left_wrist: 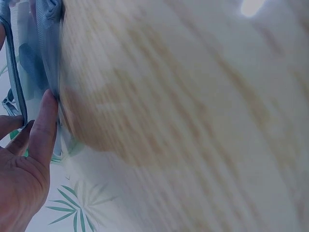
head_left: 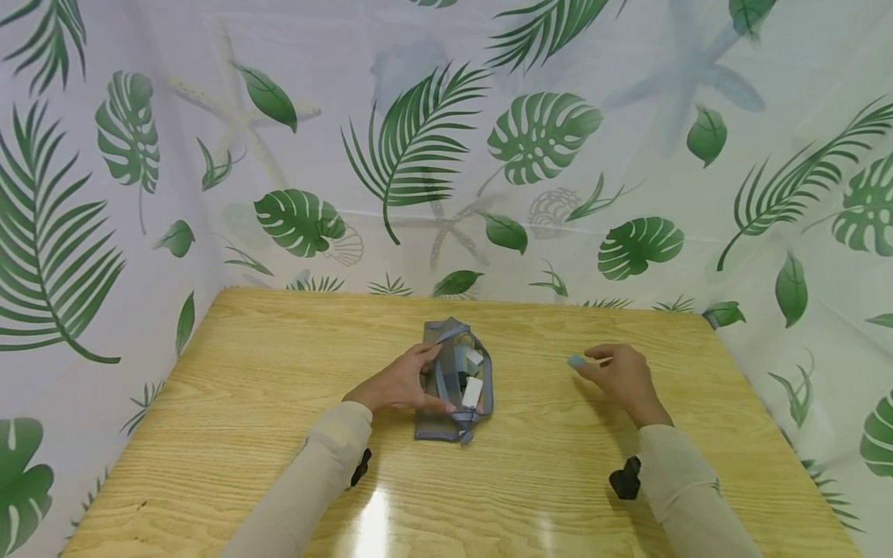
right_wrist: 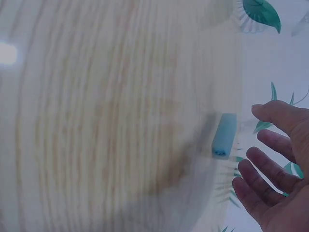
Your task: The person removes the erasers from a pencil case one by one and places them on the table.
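A grey-blue mesh pencil pouch (head_left: 434, 426) lies on the table with its zipped mouth spread. Inside show white blocks (head_left: 472, 393) and some darker and bluish items, partly hidden by the mesh. My left hand (head_left: 405, 381) grips the pouch, thumb at the near end and fingers at the far side; the left wrist view shows the fingers at its edge (left_wrist: 54, 43). To the right, a small light-blue eraser (right_wrist: 225, 135), dark-smudged at one end, stands on the table. My right hand (head_left: 623, 378) is beside it, fingers apart and loosely bent, with a gap to the eraser in the right wrist view.
The wooden table (head_left: 279, 333) reaches back to a white curtain (head_left: 446, 178) printed with green leaves, which also hangs along both sides. A black wrist camera (head_left: 625, 478) sits at the right cuff. Light glares off the tabletop's near part.
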A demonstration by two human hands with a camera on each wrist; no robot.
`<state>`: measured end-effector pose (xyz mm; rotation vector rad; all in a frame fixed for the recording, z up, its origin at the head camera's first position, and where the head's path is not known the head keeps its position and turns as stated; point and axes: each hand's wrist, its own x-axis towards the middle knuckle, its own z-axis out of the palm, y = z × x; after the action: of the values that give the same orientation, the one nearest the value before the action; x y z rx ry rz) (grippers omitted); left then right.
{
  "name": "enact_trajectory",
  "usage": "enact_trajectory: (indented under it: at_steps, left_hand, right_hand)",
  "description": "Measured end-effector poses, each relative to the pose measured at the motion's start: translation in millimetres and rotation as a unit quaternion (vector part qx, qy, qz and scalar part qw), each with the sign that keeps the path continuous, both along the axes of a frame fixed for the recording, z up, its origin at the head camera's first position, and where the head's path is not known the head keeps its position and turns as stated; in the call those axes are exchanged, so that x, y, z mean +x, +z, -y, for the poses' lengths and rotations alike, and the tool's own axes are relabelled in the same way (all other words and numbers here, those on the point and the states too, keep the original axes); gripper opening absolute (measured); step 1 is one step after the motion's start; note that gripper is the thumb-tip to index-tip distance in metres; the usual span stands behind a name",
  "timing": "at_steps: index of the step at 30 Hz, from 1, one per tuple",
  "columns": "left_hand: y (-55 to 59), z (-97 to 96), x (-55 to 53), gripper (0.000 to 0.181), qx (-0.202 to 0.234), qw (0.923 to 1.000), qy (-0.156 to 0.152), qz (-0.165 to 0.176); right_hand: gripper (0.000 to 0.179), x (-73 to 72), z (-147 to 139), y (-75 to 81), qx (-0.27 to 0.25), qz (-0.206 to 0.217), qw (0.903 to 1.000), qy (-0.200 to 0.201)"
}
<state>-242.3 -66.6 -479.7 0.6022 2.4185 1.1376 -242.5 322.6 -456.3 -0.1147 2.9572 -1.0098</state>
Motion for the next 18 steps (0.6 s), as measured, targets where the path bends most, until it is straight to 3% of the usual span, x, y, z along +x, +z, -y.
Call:
enact_trajectory:
  at_steps: [6, 18]
  left_hand:
    - [1.0, -0.1, 0.4, 0.113, -0.005, 1.0000, -0.001, -0.005]
    - [1.0, 0.0, 0.3, 0.113, -0.005, 1.0000, -0.004, -0.007]
  right_hand:
    - [0.042, -2.5, 13.7, 4.9, 0.002, -0.025, 0.9996, 0.015]
    - [0.040, -1.8, 41.5, 1.9, -0.012, -0.023, 0.9994, 0.025]
